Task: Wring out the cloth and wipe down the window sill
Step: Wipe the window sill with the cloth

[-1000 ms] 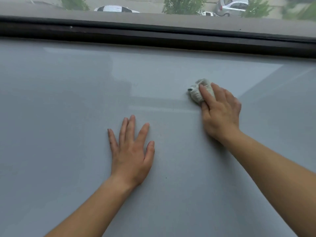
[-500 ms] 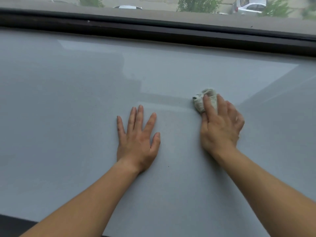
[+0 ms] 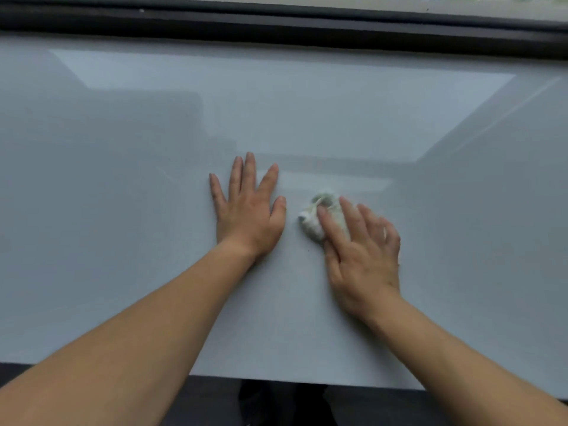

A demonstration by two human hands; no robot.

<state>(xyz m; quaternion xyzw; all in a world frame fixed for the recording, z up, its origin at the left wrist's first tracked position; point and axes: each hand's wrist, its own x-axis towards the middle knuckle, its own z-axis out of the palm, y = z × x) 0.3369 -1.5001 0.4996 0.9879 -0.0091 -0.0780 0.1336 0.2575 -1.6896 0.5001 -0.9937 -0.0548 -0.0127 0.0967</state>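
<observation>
A small bunched white cloth point(image 3: 314, 216) lies on the wide pale grey window sill point(image 3: 123, 210), near its middle. My right hand point(image 3: 362, 256) presses down on the cloth with its fingers over it; most of the cloth is hidden under them. Just left of the cloth, my left hand point(image 3: 247, 210) rests flat on the sill, palm down and fingers spread, holding nothing. A narrow gap separates its thumb from the cloth.
The dark window frame point(image 3: 276, 26) runs along the far edge of the sill, with glass above it. The sill's near edge point(image 3: 276, 379) crosses the bottom of the view, dark floor below it. Light patches reflect on the sill surface.
My right hand has slid the cloth toward me and to the left, ending close beside my left thumb. The left hand stays flat on the sill. The view has tilted downward.
</observation>
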